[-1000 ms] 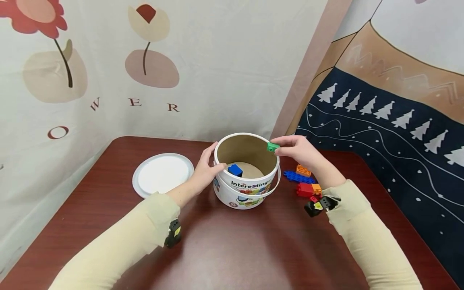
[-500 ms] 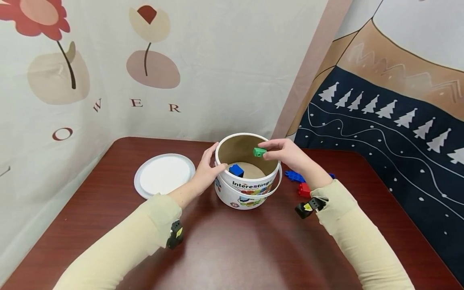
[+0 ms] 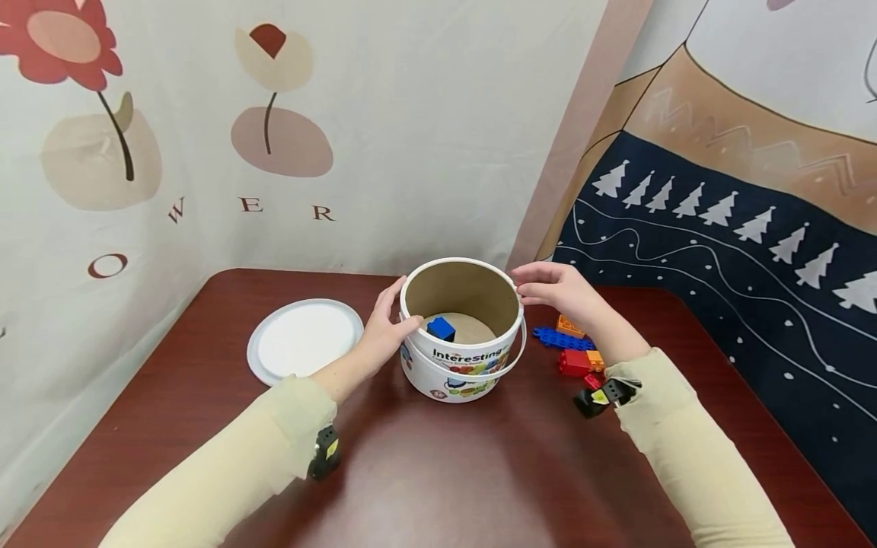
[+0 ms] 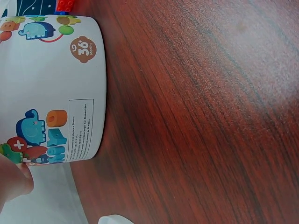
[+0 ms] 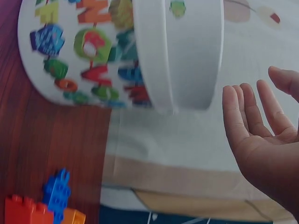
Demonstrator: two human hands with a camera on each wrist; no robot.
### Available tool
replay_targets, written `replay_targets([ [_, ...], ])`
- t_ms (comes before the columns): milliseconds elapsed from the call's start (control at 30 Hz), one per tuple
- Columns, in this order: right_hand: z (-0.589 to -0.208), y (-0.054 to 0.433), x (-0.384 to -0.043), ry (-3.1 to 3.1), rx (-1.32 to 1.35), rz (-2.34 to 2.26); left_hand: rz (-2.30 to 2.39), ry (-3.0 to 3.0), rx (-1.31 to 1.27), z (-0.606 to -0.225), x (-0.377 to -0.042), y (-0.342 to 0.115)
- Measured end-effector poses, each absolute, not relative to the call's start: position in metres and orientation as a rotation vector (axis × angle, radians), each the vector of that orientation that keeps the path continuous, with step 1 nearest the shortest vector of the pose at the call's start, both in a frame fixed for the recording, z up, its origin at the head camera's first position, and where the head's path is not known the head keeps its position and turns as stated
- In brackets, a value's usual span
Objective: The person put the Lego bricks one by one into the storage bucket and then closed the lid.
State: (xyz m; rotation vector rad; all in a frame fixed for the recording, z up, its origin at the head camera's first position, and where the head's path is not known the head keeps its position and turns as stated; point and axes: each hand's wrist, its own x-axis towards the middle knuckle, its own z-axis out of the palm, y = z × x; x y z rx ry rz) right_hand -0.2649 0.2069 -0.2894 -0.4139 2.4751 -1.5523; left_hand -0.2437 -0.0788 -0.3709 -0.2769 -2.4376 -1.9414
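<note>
A white toy bucket (image 3: pixel 448 388) with printed pictures and a swing handle (image 3: pixel 514 358) stands upright on the table. My left hand (image 3: pixel 385 329) holds its left side, thumb at the near rim. Inside, a blue toy brick (image 3: pixel 441 329) lies on the bucket's floor. My right hand (image 3: pixel 558 293) is beside the right rim with nothing between its fingers; the right wrist view shows the fingers (image 5: pixel 235 112) loosely spread. No green brick shows in any current view; the near wall hides part of the bucket's floor.
Right of the bucket lie a long blue piece (image 3: pixel 558 339), an orange brick (image 3: pixel 570 326), a red brick (image 3: pixel 574 363) and smaller pieces, partly behind my right forearm. A round white lid (image 3: pixel 304 339) lies left on the table (image 3: pixel 425 472). Printed fabric hangs behind.
My right hand carried a green toy brick left over the bucket's opening, let go of it, and drew back right of the rim. The left hand stays on the bucket.
</note>
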Motion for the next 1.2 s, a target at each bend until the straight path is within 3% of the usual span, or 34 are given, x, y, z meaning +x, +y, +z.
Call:
replay_targets([
  [333, -0.296, 0.268, -0.254, 2.507, -0.304, -1.595, -1.950, -2.418, -0.275, -0.371, -0.242, -0.079],
  [700, -0.340, 0.343, -0.247, 2.631, -0.024, -1.457, -1.947, -2.402, -0.282, -0.370, -0.242, -0.079],
  [1200, -0.392, 0.374, -0.234, 2.700, 0.184, -1.222, -1.957, -2.414, -0.275, -0.371, -0.243, -0.079],
])
